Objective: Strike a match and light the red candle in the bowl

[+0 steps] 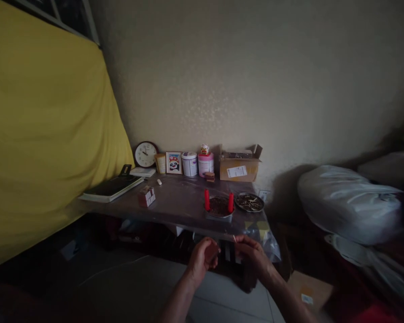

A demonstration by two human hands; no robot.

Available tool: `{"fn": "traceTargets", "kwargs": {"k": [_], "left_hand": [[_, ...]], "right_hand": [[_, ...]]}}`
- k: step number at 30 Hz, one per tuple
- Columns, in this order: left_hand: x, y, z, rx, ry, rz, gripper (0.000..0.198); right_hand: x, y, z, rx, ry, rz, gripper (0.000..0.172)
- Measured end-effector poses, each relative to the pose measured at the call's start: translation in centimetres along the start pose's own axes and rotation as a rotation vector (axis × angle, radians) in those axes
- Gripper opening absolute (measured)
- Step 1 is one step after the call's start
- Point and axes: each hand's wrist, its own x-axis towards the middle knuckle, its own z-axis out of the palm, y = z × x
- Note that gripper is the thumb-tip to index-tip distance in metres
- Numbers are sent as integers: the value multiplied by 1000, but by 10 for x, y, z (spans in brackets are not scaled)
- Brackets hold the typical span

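One thin, short, pale stick [234, 238] is pinched upright between the thumb and fingers of the person's right hand [252, 254]. It shows as little more than a light sliver, slightly brighter at the top, and its lower part disappears into the grip. The left hand [200, 259] is beside it, a narrow gap away, its fingers curled inward around a dull brown patch; whether that is a held object or the shaded palm cannot be told, so its grasp stays uncertain.

Both hands are in front of the near edge of the dark, plastic-covered tabletop [178, 197]. Beyond the stick, on that surface, sits a round, metal-looking bowl [222, 218] filled with dark brown, grainy matter, with two upright red candles, the left one [207, 200] and the right one [230, 203], at its opposite sides. Just to the right of the bowl is a dark round plate [251, 211] scattered with thin pale sticks.

The forearms are cut off by the bottom of the view. Dim light and blur obscure the fingertips, and the things under the tabletop sink into shadow.
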Motion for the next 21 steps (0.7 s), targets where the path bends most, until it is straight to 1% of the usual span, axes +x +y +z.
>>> {"fn": "traceTargets", "kwargs": {"k": [4, 6, 9, 11, 12, 16, 17, 19, 21], "left_hand": [[1, 1, -2, 29, 54, 16, 16], [2, 1, -2, 50, 79, 22, 17], [2, 1, -1, 81, 114, 41, 17], [2, 0, 0, 109, 132, 51, 16], [2, -1, 1, 124, 138, 55, 15], [3, -2, 2, 172, 134, 80, 11], [3, -1, 3, 179, 127, 84, 10], [1, 0, 4, 187, 110, 84, 10], [-2, 3, 6, 171, 62, 87, 14]], "right_hand": [[-4, 0, 11, 63, -15, 30, 18], [-6, 0, 17, 22, -38, 11, 20], [-10, 3, 27, -100, -77, -53, 23], [-14, 7, 34, -185, -107, -120, 25], [-16, 8, 38, -252, -112, -177, 25], [-23, 13, 47, -699, -58, -503, 17], [-24, 13, 48, -789, -38, -559, 16], [-23, 12, 45, -863, 3, -595, 16], [-19, 10, 40, -824, 63, -548, 18]]}}
